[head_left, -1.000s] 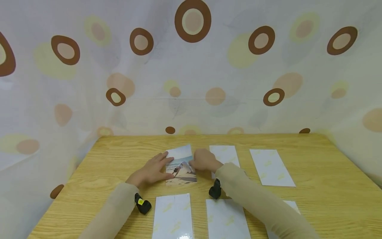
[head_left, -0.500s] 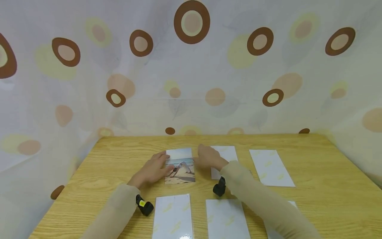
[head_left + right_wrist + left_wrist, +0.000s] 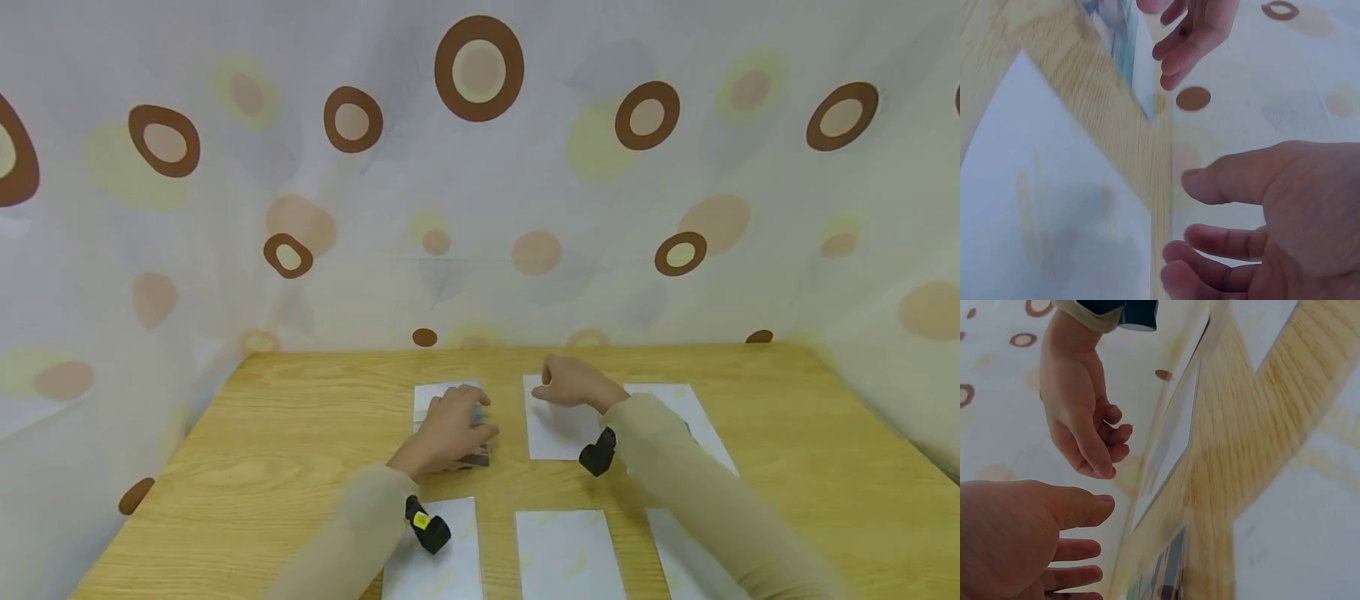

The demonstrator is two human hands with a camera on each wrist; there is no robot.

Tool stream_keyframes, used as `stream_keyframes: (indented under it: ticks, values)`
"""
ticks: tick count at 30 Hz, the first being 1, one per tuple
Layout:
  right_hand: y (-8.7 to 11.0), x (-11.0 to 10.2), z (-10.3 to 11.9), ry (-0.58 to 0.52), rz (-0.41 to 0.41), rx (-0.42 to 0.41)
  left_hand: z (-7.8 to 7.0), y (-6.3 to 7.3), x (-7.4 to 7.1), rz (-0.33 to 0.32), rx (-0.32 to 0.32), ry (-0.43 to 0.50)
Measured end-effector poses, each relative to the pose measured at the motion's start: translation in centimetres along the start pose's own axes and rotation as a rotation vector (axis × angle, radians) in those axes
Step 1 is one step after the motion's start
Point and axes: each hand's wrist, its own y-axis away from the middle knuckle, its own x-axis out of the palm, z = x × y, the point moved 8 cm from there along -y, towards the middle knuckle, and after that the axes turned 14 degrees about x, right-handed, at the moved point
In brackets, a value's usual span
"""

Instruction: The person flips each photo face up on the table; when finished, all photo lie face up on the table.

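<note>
A beach photo (image 3: 429, 400) lies face up at the back left of the wooden table. My left hand (image 3: 450, 429) is over it with fingers spread and relaxed, hiding its middle in the head view. To its right, a white card (image 3: 551, 437) with faint yellow marks lies flat. Above that card hovers my right hand (image 3: 576, 383), fingers loosely curled and nothing between them. The right wrist view shows thumb and fingers apart beside the white card (image 3: 1066, 206). In the left wrist view, the photo (image 3: 1169, 572) lies beyond the fingertips of the left hand.
Another white card (image 3: 678, 404) lies at the back right, partly behind the right sleeve. Along the front are three more white cards: left (image 3: 457, 575), middle (image 3: 568, 554) and right (image 3: 682, 558). A patterned cloth (image 3: 480, 192) hangs behind the table (image 3: 300, 417).
The photo was straightened from a slight tilt. My right hand left its right edge and moved right, over the white card. My left hand shifted right, from its left edge to across it.
</note>
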Motion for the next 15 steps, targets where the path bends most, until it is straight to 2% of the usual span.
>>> stream_keyframes:
  ticks: [3, 7, 12, 15]
  values:
    - [0.1, -0.4, -1.3, 0.029, 0.031, 0.017, -1.4, -1.4, 0.9, 0.027, 0.032, -0.021]
    - [0.2, -0.6, -2.7, 0.041, 0.044, 0.026, -2.3, -3.0, 2.2, 0.075, 0.052, -0.069]
    - [0.3, -0.1, -4.4, 0.044, 0.070, 0.048, -3.0, -3.8, 3.9, 0.166, 0.000, -0.087]
    - [0.3, 0.2, -5.2, 0.082, 0.092, 0.050, -3.3, -4.1, 4.5, 0.193, -0.031, -0.102]
